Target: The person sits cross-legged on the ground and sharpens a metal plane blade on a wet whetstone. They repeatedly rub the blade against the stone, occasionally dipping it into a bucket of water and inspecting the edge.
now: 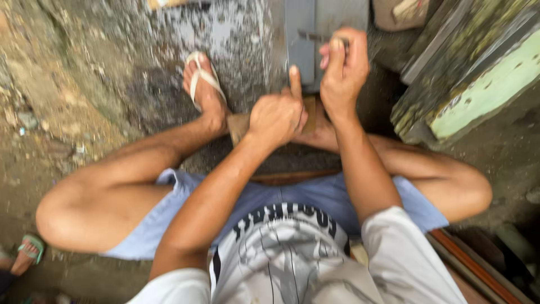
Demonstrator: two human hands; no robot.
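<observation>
A grey metal plate (315, 34) lay flat on the ground at the far centre, between the person's feet. It looked stiff, heavy and sharp-edged, best gripped along its near rim. The right hand (343, 67) was curled shut on a thin dark tool (312, 36) over it. The left hand (277, 117), fisted with thumb up, pressed a brown wooden block (241, 125) beside a sandalled foot (203, 84).

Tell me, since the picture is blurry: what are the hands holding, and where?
The right hand grips a thin dark tool at its near end. What the closed left hand holds cannot be told.
</observation>
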